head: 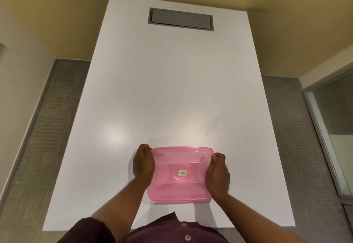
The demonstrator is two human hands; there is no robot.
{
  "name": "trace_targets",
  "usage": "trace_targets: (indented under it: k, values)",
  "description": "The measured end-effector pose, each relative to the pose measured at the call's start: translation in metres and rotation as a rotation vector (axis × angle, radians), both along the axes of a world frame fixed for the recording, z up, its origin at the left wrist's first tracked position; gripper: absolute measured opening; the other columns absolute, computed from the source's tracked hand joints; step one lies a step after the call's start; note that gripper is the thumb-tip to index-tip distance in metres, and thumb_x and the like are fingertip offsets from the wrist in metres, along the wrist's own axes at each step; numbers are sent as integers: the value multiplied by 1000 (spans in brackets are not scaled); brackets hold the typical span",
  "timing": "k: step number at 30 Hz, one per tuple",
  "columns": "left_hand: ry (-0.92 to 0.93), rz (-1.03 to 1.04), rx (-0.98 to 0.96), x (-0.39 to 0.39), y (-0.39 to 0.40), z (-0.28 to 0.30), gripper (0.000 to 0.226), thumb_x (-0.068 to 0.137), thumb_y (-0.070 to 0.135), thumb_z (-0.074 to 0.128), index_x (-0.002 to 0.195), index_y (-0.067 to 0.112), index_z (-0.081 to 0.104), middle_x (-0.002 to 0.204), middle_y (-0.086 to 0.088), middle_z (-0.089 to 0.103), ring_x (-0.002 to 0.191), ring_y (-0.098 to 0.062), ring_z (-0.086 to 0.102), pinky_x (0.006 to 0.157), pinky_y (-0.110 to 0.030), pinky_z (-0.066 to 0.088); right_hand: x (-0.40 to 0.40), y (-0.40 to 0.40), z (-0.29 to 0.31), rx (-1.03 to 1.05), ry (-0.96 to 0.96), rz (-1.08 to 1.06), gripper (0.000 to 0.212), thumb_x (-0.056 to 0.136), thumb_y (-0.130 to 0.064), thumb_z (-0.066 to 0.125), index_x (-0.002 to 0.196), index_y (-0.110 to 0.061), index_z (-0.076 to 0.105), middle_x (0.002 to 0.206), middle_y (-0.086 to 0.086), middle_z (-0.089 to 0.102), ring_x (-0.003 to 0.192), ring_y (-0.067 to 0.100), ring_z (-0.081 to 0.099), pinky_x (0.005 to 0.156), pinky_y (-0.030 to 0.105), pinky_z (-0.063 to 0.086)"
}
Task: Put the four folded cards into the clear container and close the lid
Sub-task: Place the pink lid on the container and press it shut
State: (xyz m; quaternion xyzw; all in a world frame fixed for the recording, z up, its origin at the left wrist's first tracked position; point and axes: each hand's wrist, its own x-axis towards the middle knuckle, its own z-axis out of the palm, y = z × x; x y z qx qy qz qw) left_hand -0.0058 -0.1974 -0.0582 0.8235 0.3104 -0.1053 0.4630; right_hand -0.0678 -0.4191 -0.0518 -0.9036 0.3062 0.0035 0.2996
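Observation:
A translucent pink lid (pixel 179 174) with a small round sticker at its middle lies over the container near the table's front edge. The container underneath is almost wholly hidden by the lid, and no folded cards can be seen. My left hand (pixel 143 161) grips the lid's left edge, fingers curled over the far left corner. My right hand (pixel 218 174) grips the right edge, thumb and fingers pinching the far right corner.
The white table (pixel 172 89) stretches far ahead, with a grey recessed cable hatch (pixel 180 19) near its far end. Grey carpet lies on both sides. A glass panel with a metal frame (pixel 332 128) stands at the right.

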Motion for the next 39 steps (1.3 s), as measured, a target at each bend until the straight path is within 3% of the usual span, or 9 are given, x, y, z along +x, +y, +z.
trace_targets:
  k: [6, 13, 18, 21, 24, 26, 32, 36, 39]
  values:
    - [-127, 11, 87, 4, -2, -4, 27, 100, 23, 35, 87, 22, 59, 88, 3, 69, 84, -25, 62, 77, -37, 50, 5, 0, -2, -32, 10, -8, 25, 107, -35, 28, 109, -20, 48, 96, 7, 71, 83, 39, 66, 71, 43, 50]
    - [-188, -46, 205, 2, -3, -7, 45, 103, 39, 28, 83, 18, 61, 80, -5, 71, 80, -34, 64, 74, -41, 51, 4, 2, 1, -28, 26, -31, 26, 107, -39, 27, 109, -21, 47, 99, 7, 71, 86, 39, 65, 71, 39, 44]
    - [-250, -28, 182, -3, -4, 8, 42, 102, 42, 29, 86, 22, 62, 83, 2, 71, 82, -29, 66, 73, -40, 52, 5, 2, 1, 13, 52, -51, 24, 107, -39, 28, 109, -22, 45, 102, 8, 71, 88, 40, 65, 71, 39, 43]
    - [-250, -101, 228, -25, -9, 15, 34, 101, 45, 30, 107, 29, 59, 104, 6, 71, 96, -26, 66, 80, -38, 51, 5, 1, 0, 34, 67, -70, 19, 106, -35, 30, 106, -23, 44, 100, 7, 70, 87, 39, 64, 72, 40, 45]
    - [-235, -183, 228, -55, -12, 14, 47, 99, 52, 26, 137, 31, 46, 138, 7, 58, 124, -21, 55, 98, -38, 46, 4, 1, 1, 52, 62, -63, 21, 106, -37, 30, 106, -21, 45, 101, 7, 70, 89, 39, 64, 76, 43, 48]
    - [-251, -208, 242, -64, -9, 12, 54, 99, 55, 25, 143, 29, 39, 144, 4, 53, 129, -23, 52, 101, -41, 45, 5, 3, 1, 33, 54, -47, 25, 106, -39, 30, 107, -19, 46, 102, 8, 70, 90, 40, 65, 76, 42, 47]
    - [-276, -190, 252, -67, -11, 13, 63, 97, 57, 21, 143, 20, 42, 142, -3, 56, 128, -27, 54, 103, -42, 46, 4, 2, 0, 27, 68, -50, 28, 106, -41, 28, 105, -19, 46, 102, 8, 69, 91, 39, 64, 74, 41, 45]
    - [-228, -102, 178, -67, -9, 8, 52, 100, 51, 30, 138, 21, 47, 137, -2, 60, 124, -26, 56, 102, -42, 46, 4, 0, -2, 33, 42, -44, 33, 107, -39, 30, 108, -15, 53, 103, 8, 69, 93, 37, 63, 72, 37, 40]
    - [-100, 35, 68, -66, -7, 5, 41, 101, 44, 36, 128, 19, 55, 124, -5, 66, 112, -31, 62, 93, -40, 46, 2, -4, -5, 67, 43, -48, 40, 107, -40, 30, 106, -13, 59, 105, 8, 66, 95, 33, 62, 75, 36, 40]
